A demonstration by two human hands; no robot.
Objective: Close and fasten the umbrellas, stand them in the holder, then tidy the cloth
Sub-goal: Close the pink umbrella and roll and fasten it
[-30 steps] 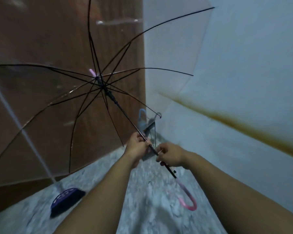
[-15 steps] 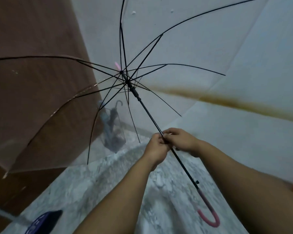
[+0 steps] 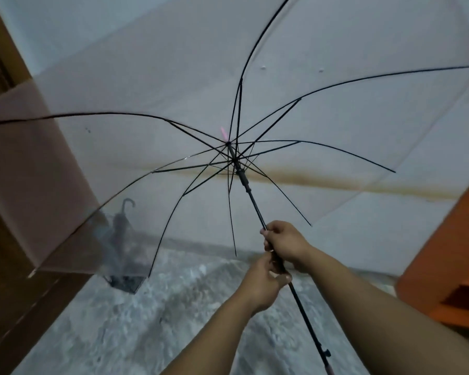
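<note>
A pale grey wall [image 3: 173, 50] fills most of the frame, top to centre. A blurred brownish stain [image 3: 363, 185] runs across it as a band — from the centre to the right edge. Along the left edge stands a brown wooden door [image 3: 8, 293], its frame slanting toward the upper left. At the right edge sits an orange shelf unit [image 3: 449, 255] — only part of it shows. Across the bottom lies a mottled grey-white floor [image 3: 119, 334].
</note>
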